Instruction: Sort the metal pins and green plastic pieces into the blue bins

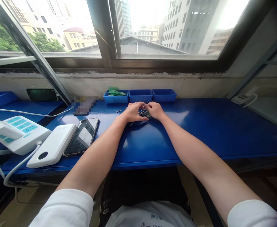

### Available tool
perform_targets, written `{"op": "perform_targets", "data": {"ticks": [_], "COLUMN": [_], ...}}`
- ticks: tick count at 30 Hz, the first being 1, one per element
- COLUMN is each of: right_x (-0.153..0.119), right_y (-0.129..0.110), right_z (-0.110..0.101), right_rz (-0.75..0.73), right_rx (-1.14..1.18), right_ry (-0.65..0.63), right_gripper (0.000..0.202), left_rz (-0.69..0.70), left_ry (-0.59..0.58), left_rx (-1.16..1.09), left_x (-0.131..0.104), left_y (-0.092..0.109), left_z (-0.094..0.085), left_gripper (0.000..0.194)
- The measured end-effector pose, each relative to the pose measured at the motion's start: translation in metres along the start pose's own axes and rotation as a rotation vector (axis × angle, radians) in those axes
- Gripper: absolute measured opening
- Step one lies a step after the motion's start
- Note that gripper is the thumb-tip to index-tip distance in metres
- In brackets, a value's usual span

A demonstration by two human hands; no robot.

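Our L hand (134,112) & R hand (155,110) curl round small metal bits (143,112) on the tabletop (199,132), near the blue bins (140,97); can't tell if either grip's clenched. Risk: rushed sweep w/ loose hold could scatter 'em.

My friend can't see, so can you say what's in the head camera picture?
A person's left hand and right hand are cupped around small metal pieces on a blue table. Behind them stand three blue bins, the left one holding something green; a phone and a white power bank lie to the left.
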State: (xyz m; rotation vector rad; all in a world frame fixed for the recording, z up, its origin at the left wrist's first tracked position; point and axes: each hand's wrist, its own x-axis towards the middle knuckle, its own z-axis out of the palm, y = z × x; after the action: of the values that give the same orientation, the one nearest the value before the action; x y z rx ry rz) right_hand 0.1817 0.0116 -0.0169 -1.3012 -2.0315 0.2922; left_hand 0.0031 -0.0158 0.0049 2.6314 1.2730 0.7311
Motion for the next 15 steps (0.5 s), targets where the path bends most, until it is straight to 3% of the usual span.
{"op": "perform_targets", "data": {"ticks": [3,5,7,15], "right_x": [0.0015,0.0024,0.0030,0.0035], "right_y": [0.0011,0.0013,0.0012,-0.0049], "right_z": [-0.0026,-0.0044,-0.0051,-0.0055], "right_rz": [0.102,0.168,0.193,0.220], "right_rx": [0.093,0.122,0.120,0.039], "right_ry": [0.051,0.086,0.122,0.206], "right_gripper": [0.042,0.038,0.035,0.031], "left_rz": [-0.014,-0.012,0.003,0.099], "left_ry": [-0.035,-0.058,-0.080,-0.063], "left_rx": [-0.032,-0.035,-0.018,0.078], "left_x": [0.0010,0.0019,0.0031,0.0050], "left_y": [0.0009,0.0019,0.0028,0.0045], "left_z": [0.0022,0.0035,0.0041,0.0073], "left_gripper": [0.104,0.111,0.103,0.043]}}
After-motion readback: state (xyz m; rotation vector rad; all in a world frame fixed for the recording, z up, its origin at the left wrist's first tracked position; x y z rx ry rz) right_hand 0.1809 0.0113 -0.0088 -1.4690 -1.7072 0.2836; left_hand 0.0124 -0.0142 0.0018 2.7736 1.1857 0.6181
